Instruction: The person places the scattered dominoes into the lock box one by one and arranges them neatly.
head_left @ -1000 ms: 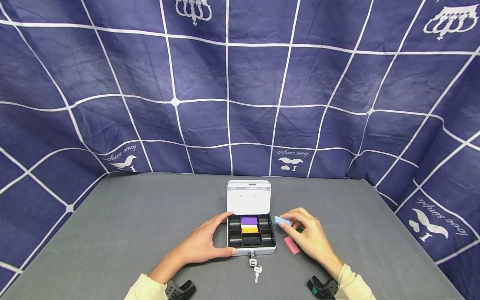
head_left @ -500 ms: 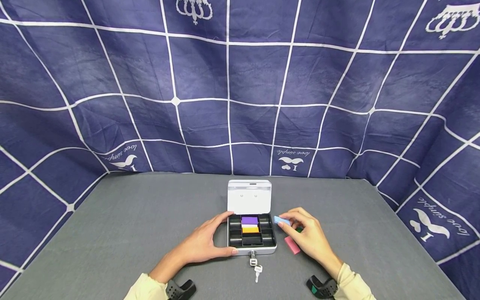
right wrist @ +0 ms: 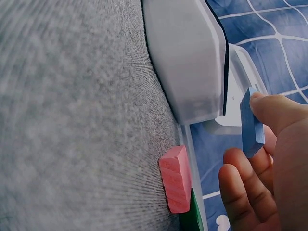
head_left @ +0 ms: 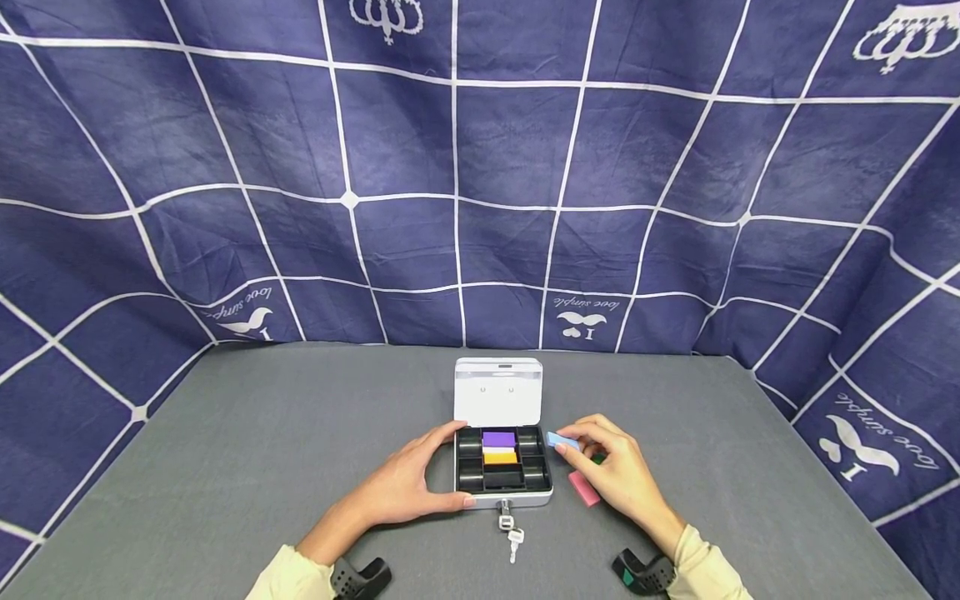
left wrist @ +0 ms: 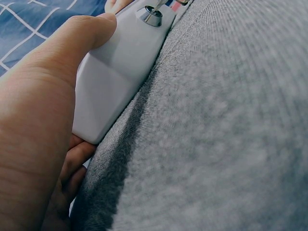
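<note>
A white metal cash box [head_left: 517,502] stands on the table with its lid [head_left: 498,392] raised and a black compartment tray inside. A purple block [head_left: 498,439] and an orange block [head_left: 500,458] lie in the tray's middle column, a white strip between them. My left hand [head_left: 411,477] grips the box's left side, thumb at the front corner, fingers toward the back corner. Just right of the box, my right hand [head_left: 611,467] pinches a light blue block [right wrist: 252,122] between thumb and fingers, off the table. Below that hand lie a pink block [right wrist: 176,180] and a partly hidden green block [right wrist: 191,214].
Keys [head_left: 515,542] hang from the lock [head_left: 506,510] at the box's front and reach onto the grey table [head_left: 300,433]. A blue cloth [head_left: 420,250] with white lines hangs behind the table and along its sides.
</note>
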### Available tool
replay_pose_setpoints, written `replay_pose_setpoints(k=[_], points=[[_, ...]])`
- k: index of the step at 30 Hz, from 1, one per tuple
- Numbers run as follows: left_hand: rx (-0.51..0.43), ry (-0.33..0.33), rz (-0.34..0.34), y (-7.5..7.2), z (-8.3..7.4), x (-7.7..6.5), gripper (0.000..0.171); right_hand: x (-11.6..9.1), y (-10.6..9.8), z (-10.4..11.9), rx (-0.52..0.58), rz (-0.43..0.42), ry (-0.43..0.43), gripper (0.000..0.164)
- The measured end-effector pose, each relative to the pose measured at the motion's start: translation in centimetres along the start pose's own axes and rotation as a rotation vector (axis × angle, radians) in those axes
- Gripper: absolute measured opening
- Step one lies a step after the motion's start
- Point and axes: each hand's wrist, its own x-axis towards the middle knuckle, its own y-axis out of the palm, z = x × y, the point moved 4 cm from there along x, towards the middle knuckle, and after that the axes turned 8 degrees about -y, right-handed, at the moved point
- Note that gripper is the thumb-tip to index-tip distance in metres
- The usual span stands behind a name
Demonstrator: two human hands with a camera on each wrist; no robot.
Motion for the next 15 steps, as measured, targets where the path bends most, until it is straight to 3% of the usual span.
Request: replay_pose_setpoints(k=[15], points=[[-0.004, -0.020, 0.013, -0.17, -0.12, -0.08, 0.098, 0.08, 0.12, -0.13, 0.002, 0.019, 0.016, 0.022]])
